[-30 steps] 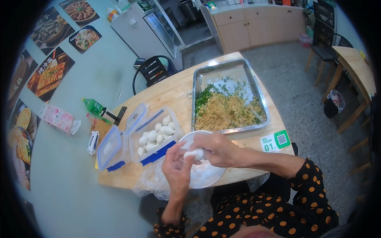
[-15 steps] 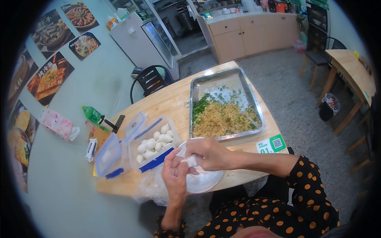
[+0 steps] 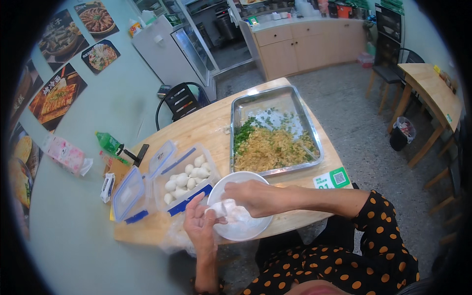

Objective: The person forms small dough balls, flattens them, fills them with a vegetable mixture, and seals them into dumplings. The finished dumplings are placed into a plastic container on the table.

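In the head view, the left hand (image 3: 199,223) pinches a white lump (image 3: 218,208) between thumb and curled fingers at the left rim of a white bowl (image 3: 255,228), probably so that loose bits land inside. The right hand (image 3: 248,197) reaches into the bowl, its fingertips hidden; whether they grip anything I cannot tell. A clear box (image 3: 160,194) of rounded white pieces (image 3: 191,178) stands open at the left, and a metal tray (image 3: 314,130) of chopped yellow-brown and green food (image 3: 270,147) lies beyond the bowl, both seemingly set within easy reach. Printing shows on a green-and-white card (image 3: 331,178) with a square code, and pale lettering on wall posters (image 3: 58,96); the green bottle (image 3: 109,143) is too small to read.
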The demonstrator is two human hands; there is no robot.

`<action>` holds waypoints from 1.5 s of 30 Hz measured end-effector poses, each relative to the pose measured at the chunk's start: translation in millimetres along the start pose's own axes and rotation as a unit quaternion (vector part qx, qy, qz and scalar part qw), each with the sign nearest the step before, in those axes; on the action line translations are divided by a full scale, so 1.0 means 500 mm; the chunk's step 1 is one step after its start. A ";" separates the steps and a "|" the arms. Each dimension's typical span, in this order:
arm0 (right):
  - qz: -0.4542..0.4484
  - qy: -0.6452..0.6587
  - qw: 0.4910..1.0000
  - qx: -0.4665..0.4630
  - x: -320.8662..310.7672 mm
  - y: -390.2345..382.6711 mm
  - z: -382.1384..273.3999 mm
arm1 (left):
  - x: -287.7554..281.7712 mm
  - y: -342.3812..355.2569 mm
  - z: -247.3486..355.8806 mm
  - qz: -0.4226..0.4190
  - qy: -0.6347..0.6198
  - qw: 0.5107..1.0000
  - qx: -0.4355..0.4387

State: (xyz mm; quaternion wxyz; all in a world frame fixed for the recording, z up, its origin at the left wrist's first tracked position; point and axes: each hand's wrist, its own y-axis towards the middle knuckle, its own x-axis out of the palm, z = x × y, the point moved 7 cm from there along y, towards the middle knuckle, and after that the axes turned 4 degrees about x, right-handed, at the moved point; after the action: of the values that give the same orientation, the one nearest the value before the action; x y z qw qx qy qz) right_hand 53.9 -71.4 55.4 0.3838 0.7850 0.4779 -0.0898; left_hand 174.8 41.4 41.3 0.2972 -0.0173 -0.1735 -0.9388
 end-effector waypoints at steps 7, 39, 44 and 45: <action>-0.270 -0.239 0.932 -0.039 0.135 -0.010 0.061 | -0.025 -0.008 -0.019 0.007 -0.010 1.000 -0.008; 0.144 -0.120 0.976 -0.114 -0.011 0.011 -0.018 | 0.094 -0.006 -0.049 0.027 -0.250 0.963 -0.095; 0.123 -0.154 0.975 -0.105 -0.001 0.019 -0.017 | 0.088 -0.004 -0.046 0.041 -0.270 0.960 -0.059; 0.136 -0.187 0.964 -0.133 -0.003 0.017 -0.024 | 0.085 -0.003 -0.043 0.039 -0.266 0.962 -0.042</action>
State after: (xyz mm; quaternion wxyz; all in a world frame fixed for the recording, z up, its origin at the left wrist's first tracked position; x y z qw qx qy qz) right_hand 57.4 -66.3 68.9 0.5758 0.7540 0.2936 -0.1176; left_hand 140.6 11.7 26.4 0.2757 -0.2860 -0.2060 -0.8943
